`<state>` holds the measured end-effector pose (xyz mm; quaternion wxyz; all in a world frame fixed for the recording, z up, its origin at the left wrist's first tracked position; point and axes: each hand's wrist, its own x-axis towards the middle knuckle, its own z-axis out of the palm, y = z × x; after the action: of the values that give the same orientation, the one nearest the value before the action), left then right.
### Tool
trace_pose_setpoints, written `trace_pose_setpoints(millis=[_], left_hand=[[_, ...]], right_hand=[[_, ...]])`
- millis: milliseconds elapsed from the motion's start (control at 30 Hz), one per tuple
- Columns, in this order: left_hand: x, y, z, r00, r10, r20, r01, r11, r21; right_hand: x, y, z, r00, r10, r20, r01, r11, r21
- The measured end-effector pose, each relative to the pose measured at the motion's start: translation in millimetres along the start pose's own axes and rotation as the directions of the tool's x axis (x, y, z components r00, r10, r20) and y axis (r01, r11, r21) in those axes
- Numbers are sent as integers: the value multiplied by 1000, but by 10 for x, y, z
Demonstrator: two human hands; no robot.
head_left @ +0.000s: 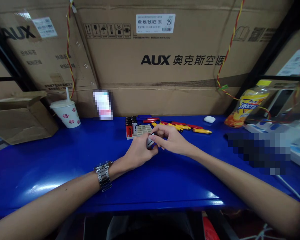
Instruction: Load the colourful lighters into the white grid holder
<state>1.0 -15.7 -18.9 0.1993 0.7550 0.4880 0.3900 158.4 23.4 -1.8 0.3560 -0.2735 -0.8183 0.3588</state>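
A small white lighter (150, 143) with dark print and a dark top is held between my two hands. My left hand (139, 149) is closed around its body, and a metal watch (103, 175) sits on that wrist. The fingers of my right hand (172, 138) pinch the lighter's upper end, with the thumb laid over it. Just beyond my hands stands a pale gridded tray (145, 128). Red lighters (129, 130) and white lighters (134, 128) stand upright in its left part. Several loose yellow lighters (202, 131) and red lighters (151, 120) lie behind and right of it.
A paper cup (66, 115) with a straw and an open cardboard box (22, 116) stand at left. A phone (103, 105) leans on the big carton (152, 80). At right are a white earbud case (209, 119), a drink bottle (248, 105) and a blurred dark object (257, 150).
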Motion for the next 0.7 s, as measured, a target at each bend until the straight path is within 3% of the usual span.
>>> trace_pose_setpoints(millis=[100, 200, 300, 467, 567, 700], left_hand=[[-17, 16, 7, 1000, -10, -15, 9, 999, -36], [-44, 15, 18, 999, -44, -9, 43, 997, -71], [-75, -7, 31, 999, 49, 16, -49, 999, 16], [-107, -45, 44, 923, 323, 209, -363, 911, 196], [-108, -52, 47, 905, 350, 241, -407, 879, 248], [-106, -58, 52, 897, 354, 264, -424, 858, 290]], right_hand=[[43, 31, -56, 999, 1, -41, 2, 998, 71], [136, 145, -205, 974, -36, -223, 79, 979, 187], [251, 261, -317, 939, -49, -340, 131, 966, 223], [432, 323, -150, 985, -72, -159, 83, 994, 66], [526, 307, 52, 990, -117, -79, 106, 985, -138], [594, 266, 193, 982, -187, -8, 170, 910, -378]])
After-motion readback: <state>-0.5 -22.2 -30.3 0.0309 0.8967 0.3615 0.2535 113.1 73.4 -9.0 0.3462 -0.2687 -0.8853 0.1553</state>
